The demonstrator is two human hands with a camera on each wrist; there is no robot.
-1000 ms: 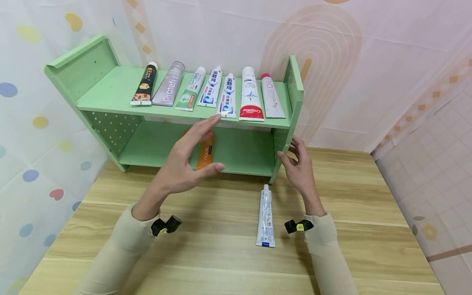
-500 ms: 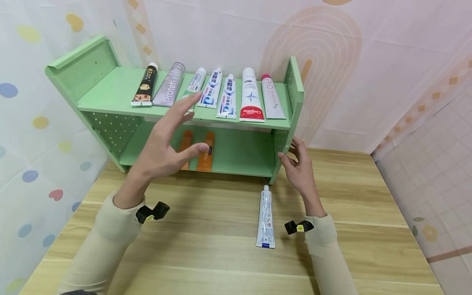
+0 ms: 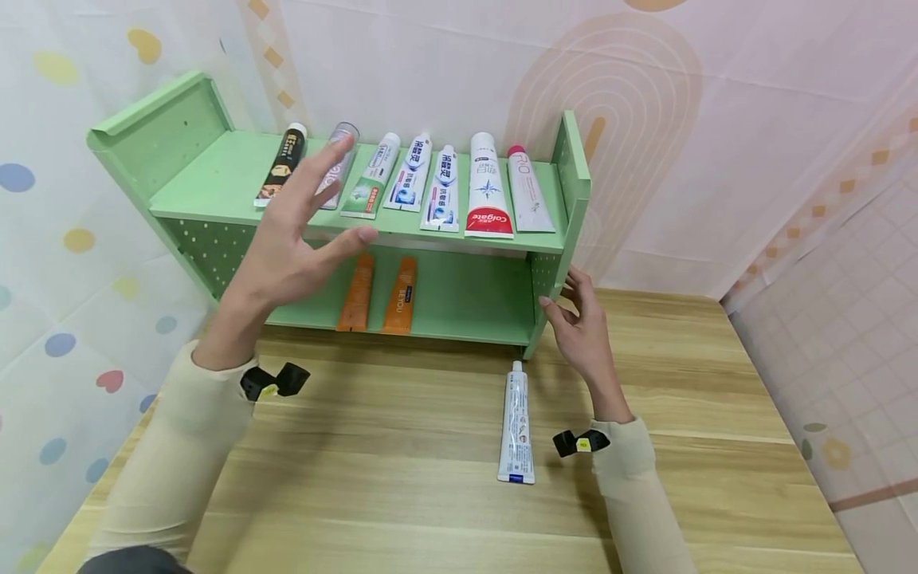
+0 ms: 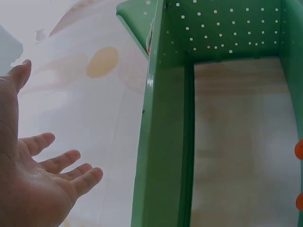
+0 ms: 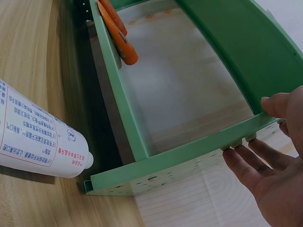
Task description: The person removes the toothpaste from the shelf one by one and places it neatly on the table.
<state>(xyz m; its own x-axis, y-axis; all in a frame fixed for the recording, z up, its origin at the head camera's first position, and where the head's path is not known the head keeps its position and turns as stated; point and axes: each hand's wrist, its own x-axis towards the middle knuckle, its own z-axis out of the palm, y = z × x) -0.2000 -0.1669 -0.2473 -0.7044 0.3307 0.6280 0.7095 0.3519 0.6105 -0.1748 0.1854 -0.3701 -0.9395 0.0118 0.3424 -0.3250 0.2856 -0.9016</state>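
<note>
A green two-tier shelf [image 3: 480, 295] stands on the wooden table. My left hand [image 3: 287, 239] hovers before its left half, fingers spread and nothing held, overlapping the purple toothpaste tube [image 3: 337, 171] in the head view. On the shelf's right side panel, my right hand [image 5: 279, 156] grips the edge, thumb [image 5: 274, 105] on one face and fingers on the other. Two orange tubes lie on the lower tier, one left [image 3: 356, 295] and one right [image 3: 399, 299]. A white toothpaste tube [image 3: 516, 422] lies on the table in front, cap toward the shelf.
Along the upper tier lie several tubes, among them a black one [image 3: 283, 163], a green-and-white one [image 3: 371, 177], a red-and-white Colgate [image 3: 489, 187] and a pink-capped one [image 3: 529, 191]. A patterned cloth [image 3: 717, 143] hangs behind the table [image 3: 402, 478].
My left hand has moved left and up, from in front of the lower tier toward the purple tube, uncovering both orange tubes. The right hand stays on the side panel.
</note>
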